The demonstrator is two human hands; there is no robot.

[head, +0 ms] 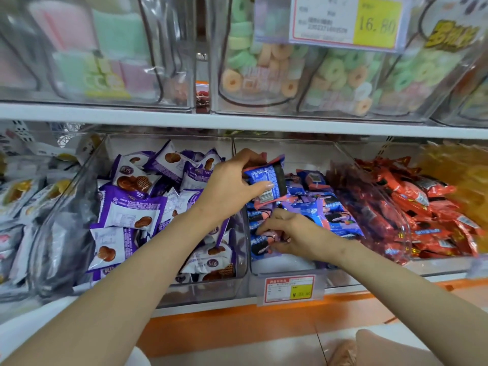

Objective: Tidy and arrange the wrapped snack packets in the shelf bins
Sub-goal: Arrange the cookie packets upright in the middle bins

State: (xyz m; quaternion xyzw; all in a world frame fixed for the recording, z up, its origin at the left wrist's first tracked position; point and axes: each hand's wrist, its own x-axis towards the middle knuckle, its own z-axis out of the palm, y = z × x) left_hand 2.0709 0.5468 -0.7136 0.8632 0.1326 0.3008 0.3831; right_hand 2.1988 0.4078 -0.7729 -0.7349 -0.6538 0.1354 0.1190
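Observation:
A clear middle bin [287, 265] holds several blue and pink snack packets [327, 210]. My left hand [232, 183] is raised over the bin's back left corner and grips a small stack of these blue and pink packets [269, 178] between thumb and fingers. Lower down at the bin's front left, my right hand [293, 233] has its fingers curled around another blue and pink packet [261, 244] lying in the pile. To the left, a clear bin [211, 289] is full of purple and white biscuit packets [132, 207].
A bin of red packets [412, 207] stands to the right, with yellow packets [459, 175] beyond it. Grey and white packets [23, 196] fill the far left. A price tag [290, 289] hangs on the middle bin's front. The upper shelf carries clear tubs of pastel candy rings [277, 67].

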